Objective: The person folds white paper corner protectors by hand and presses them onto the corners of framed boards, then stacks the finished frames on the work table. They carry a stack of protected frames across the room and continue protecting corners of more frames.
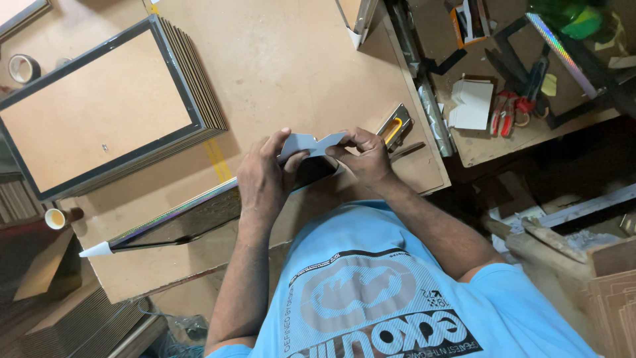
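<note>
Now both hands grip pale grey folded cardboard corner piece (311,142), long axis left-right, just above near end of dark picture frame with rainbow-foil edge (185,219). Left hand (265,176) pinches left end; right hand (361,154) pinches right end, beside frame's corner.

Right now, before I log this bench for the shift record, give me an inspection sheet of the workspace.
Surface: brown board worktable, scuffed.
Job's things: grey cardboard corner piece at the corner of a dark frame; the frame's far corner is capped white.
Clutter: stack of framed boards, staple gun, tape roll, paper cup, white cards, red-handled pliers.
Grippers: left hand and right hand both pinch the corner piece.
Cables: nothing seen.
Surroundings: side shelf with tools.
</note>
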The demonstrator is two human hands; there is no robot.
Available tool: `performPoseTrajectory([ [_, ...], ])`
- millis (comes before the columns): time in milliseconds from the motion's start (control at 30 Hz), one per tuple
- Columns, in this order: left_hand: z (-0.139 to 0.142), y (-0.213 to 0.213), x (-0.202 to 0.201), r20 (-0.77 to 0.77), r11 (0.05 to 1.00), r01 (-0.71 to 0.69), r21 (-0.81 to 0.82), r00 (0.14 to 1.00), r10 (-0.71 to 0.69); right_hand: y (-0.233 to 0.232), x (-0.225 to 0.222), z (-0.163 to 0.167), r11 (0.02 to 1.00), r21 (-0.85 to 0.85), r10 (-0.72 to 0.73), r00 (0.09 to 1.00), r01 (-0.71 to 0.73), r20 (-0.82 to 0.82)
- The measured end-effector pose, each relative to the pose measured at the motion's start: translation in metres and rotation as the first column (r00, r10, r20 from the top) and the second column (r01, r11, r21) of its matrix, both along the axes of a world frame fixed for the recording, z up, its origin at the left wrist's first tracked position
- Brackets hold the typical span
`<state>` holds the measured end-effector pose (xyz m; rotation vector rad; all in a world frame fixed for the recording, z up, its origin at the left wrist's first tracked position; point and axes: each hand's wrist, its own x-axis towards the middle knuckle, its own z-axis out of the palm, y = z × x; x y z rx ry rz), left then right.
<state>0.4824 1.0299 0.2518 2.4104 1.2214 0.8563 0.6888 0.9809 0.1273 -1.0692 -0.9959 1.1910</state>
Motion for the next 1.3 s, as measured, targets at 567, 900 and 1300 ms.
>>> performPoseTrajectory([
  [567, 0.034, -0.024, 0.007, -0.14, 0.994, 0.065, -0.089, 0.987, -0.077, 0.01, 0.016, -0.015, 0.898, -0.024, 0.413, 0.861, -0.439, -0.299],
  [900, 0.047, -0.059, -0.014, -0.214, 0.995, 0.087, 0.046, 0.974, -0.075, 0.021, 0.007, 0.035, 0.52, -0.409, 0.669, 0.655, -0.75, -0.35],
  [1300, 0.01, -0.056, -0.042, -0.164, 0.967, -0.098, 0.234, 0.977, 0.139, -0.021, 0.025, 0.029, 0.975, -0.151, 0.178, 0.171, -0.161, 0.969],
])
